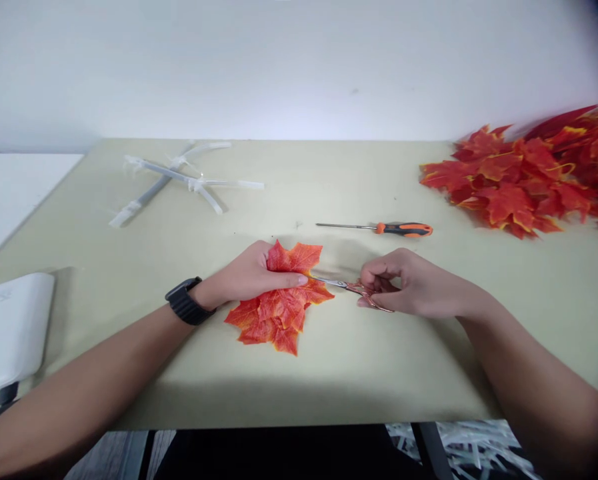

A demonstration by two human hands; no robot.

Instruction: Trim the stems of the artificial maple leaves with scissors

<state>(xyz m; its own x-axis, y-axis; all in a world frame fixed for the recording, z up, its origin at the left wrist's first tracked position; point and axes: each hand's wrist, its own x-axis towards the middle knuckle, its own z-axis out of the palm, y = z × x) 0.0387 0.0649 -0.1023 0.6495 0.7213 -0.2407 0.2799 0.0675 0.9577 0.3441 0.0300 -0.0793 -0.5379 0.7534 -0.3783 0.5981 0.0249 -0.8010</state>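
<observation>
My left hand (256, 275) grips a small bunch of orange-red artificial maple leaves (281, 310) over the middle of the table, its thumb lying across the leaves. My right hand (409, 283) holds rose-gold-handled scissors (349, 285), fingers in the handle loops. The scissor blades point left and their tips touch the leaves right beside my left thumb. Part of the blades' tips is hidden among the leaves. Just beyond my hands lies a screwdriver (403, 229) with an orange and black handle, its shaft pointing left.
A large pile of red artificial maple leaves (513, 180) covers the table's back right. Translucent tubes or strips tied together (173, 177) lie at the back left. A white power bank (16, 327) with a plugged-in cable sits at the left edge. The wall (279, 73) rises behind the table.
</observation>
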